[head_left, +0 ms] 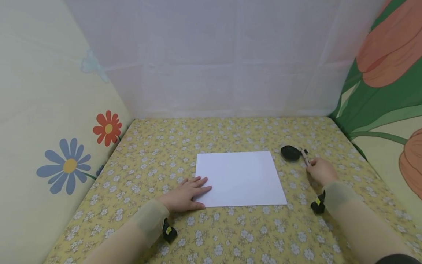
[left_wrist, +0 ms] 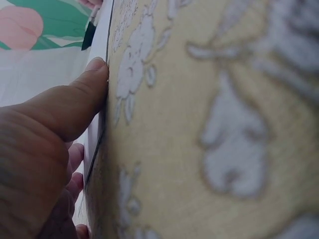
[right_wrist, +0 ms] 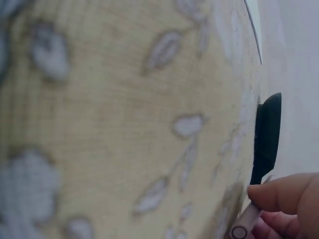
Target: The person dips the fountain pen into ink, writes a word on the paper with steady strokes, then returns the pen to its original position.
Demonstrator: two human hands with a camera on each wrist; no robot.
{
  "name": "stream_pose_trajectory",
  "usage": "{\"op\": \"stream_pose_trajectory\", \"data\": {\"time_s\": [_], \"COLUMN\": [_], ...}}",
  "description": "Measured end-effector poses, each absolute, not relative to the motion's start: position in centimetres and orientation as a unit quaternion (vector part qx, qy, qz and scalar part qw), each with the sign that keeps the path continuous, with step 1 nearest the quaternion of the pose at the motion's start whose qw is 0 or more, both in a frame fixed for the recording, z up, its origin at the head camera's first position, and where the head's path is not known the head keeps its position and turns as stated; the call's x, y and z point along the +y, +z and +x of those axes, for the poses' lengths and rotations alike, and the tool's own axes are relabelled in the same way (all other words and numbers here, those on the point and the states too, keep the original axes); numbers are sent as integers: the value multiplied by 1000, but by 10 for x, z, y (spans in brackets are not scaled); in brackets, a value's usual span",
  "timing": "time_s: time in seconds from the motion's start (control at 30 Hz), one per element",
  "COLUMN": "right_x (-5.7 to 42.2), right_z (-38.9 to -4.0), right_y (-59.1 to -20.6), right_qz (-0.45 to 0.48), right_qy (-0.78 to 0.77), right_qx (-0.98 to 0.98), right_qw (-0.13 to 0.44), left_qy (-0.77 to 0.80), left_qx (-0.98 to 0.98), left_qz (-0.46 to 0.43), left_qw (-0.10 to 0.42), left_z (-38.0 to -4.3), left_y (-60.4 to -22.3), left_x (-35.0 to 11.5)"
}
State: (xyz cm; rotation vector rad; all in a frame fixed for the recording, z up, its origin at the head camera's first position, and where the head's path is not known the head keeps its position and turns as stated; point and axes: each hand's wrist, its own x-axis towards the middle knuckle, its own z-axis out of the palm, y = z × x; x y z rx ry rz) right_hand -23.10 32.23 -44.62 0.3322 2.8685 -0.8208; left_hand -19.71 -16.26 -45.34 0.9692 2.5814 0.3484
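Note:
A white sheet of paper lies flat on the flowered cloth. My left hand rests on its left edge with the fingers spread, and in the left wrist view the thumb presses along the paper's edge. To the right of the sheet, my right hand pinches a slim pale pink pen-like stick between thumb and fingers. The stick's round end faces the right wrist camera; its exact kind cannot be told. Just left of the stick's far end sits a rounded black object.
A yellow cloth with white flowers covers the table. A pale curtain hangs at the back. Flower-printed panels stand at the left and the right. Each wrist wears a small black device.

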Motion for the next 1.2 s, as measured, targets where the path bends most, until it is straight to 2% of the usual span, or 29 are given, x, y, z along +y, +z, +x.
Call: {"op": "stream_pose_trajectory", "data": {"time_s": [0.3,0.73,1.2], "right_x": [316,302,294], "right_z": [-227,-223,-227], "right_y": [-439,-418,-414], "right_qz": [103,96,72], "right_qy": [-267,-282,-247], "right_qx": [957,953,965], "right_qw": [45,55,46], "left_qy": [127,133,137], "left_qx": [914,913,913], "left_qz": [340,342,341], "left_qw": [178,178,177], "left_z": [-197,-197,-198], "left_y": [-455,-455,-456], "left_x": [-163,-163,-164]}}
